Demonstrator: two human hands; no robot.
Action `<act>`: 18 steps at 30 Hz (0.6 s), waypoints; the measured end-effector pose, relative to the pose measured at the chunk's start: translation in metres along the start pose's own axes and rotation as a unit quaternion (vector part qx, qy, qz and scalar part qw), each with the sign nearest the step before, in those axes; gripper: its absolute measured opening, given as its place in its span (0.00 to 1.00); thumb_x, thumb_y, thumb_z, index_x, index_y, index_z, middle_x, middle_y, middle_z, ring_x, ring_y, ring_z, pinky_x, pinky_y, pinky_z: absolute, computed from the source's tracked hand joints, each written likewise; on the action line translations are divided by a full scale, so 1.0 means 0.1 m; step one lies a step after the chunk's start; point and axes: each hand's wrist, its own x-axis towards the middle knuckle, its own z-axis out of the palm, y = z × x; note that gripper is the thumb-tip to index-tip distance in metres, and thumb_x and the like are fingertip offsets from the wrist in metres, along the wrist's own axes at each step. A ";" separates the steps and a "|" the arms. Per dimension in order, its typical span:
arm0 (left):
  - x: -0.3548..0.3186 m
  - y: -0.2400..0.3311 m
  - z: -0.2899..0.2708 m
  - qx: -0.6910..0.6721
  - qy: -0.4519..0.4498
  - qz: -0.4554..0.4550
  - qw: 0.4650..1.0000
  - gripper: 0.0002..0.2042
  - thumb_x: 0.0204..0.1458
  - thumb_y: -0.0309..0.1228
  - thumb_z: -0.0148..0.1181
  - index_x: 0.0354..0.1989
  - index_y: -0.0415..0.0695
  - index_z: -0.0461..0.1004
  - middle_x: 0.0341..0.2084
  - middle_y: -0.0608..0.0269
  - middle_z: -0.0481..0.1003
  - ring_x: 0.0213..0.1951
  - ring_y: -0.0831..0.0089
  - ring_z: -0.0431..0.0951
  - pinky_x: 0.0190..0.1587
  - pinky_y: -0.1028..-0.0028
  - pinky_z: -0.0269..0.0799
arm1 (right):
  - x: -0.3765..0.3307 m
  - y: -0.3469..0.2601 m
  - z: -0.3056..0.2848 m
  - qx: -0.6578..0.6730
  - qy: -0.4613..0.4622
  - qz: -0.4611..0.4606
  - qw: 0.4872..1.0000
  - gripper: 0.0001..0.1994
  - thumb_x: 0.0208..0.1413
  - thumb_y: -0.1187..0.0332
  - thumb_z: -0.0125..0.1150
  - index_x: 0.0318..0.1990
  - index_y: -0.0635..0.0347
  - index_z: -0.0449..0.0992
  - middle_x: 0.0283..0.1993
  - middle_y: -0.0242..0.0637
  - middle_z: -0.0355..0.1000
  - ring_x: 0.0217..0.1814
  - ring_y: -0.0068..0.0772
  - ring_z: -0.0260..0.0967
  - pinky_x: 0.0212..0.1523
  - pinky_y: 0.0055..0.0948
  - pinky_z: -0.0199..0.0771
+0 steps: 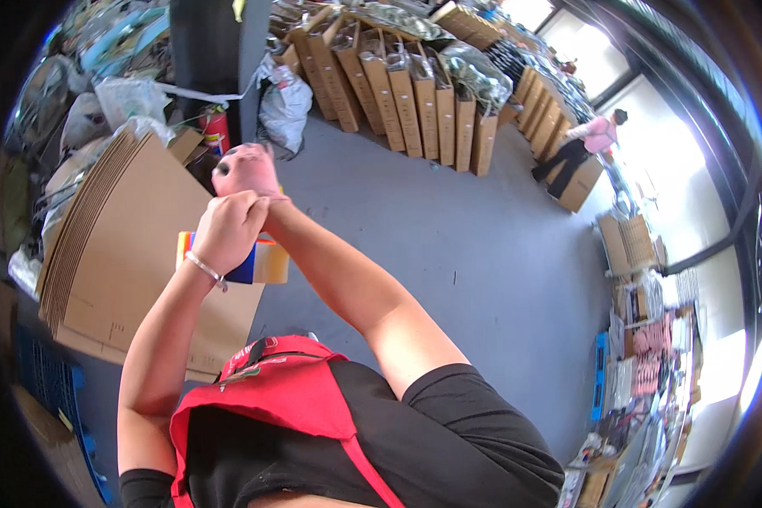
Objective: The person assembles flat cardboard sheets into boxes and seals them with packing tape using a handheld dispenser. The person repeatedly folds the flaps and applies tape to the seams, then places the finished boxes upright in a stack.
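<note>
Grey warehouse floor (pixel 449 245) spreads behind; I see my left hand (pixel 229 229) clasping my right wrist, my right hand (pixel 244 169) fisted, above a blue-and-yellow box (pixel 267 262) on stacked flat brown cardboard sheets (pixel 127 245) at left

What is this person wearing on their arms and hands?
The left hand is bare, with a thin silvery bracelet at the wrist. The right hand wears a pink glove. Both forearms are uncovered; short black sleeves end above the elbows, under a red apron.
</note>
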 end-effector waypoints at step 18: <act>0.20 0.15 -0.12 0.083 -0.156 -0.001 0.984 0.30 0.55 0.59 0.68 0.44 0.39 0.72 0.26 0.47 0.81 0.35 0.44 0.84 0.37 0.54 0.78 | -0.15 0.18 -0.57 -0.179 -0.262 -0.028 0.948 0.30 0.61 0.52 0.59 0.67 0.57 0.72 0.60 0.48 0.73 0.67 0.54 0.68 0.74 0.70 0.52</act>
